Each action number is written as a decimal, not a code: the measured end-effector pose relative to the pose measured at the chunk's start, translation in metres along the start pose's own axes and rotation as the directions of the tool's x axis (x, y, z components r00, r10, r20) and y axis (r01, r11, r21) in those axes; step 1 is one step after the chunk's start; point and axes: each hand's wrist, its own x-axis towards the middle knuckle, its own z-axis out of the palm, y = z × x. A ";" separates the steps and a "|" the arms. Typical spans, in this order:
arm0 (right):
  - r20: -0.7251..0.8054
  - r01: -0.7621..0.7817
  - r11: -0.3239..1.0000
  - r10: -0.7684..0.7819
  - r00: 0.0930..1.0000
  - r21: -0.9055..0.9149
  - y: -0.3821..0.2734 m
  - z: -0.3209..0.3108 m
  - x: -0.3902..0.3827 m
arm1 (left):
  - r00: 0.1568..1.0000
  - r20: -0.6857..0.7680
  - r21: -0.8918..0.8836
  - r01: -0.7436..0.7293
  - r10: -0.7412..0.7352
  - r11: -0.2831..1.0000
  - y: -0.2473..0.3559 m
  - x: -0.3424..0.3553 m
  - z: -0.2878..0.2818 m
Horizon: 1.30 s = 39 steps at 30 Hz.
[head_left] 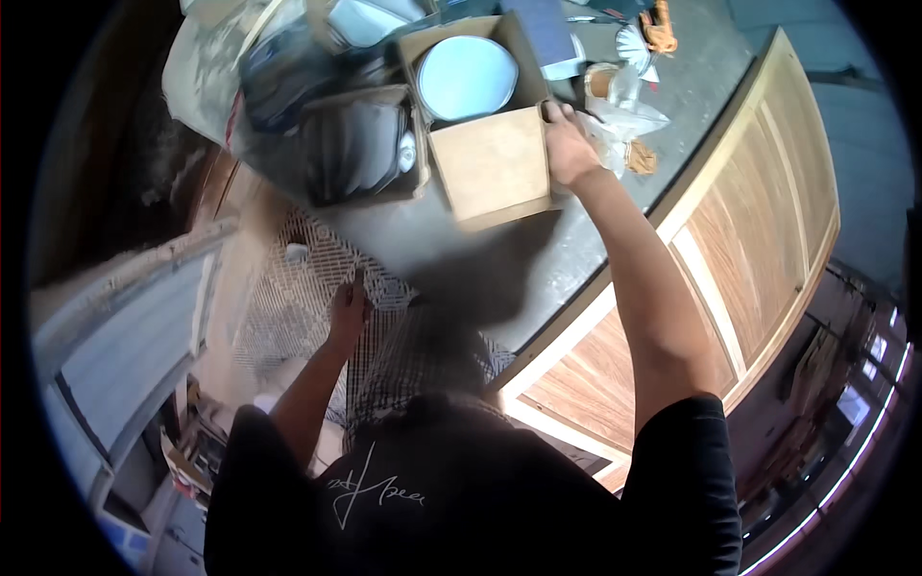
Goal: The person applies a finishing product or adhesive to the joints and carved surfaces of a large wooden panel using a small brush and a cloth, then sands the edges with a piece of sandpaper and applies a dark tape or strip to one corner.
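Observation:
My right hand (572, 146) grips the right rim of an open box (492, 165) with pale tan sides, its fingers hooked over the edge. Inside that box lies a round, light blue disc-like top (468, 79); whether it is a lid or a container's surface I cannot tell. Lower down, my left hand (349, 309) hangs over the patterned floor, one finger stretched out and nothing visible in it. Against the box's left side stands a darker box (360, 149) with black, shiny contents.
A grey worktop (706, 62) carries clear plastic wrapping (624, 120), an orange bundle (660, 27) and a blue flat item (540, 34). A large framed wooden panel (740, 221) leans along its right edge. At left stands a pale framed structure (134, 317).

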 end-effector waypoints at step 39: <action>-0.044 0.446 0.860 -0.450 0.892 0.249 -0.330 0.049 -0.226 | 0.957 0.073 -0.515 -0.205 0.281 0.832 -0.062 -0.203 -0.065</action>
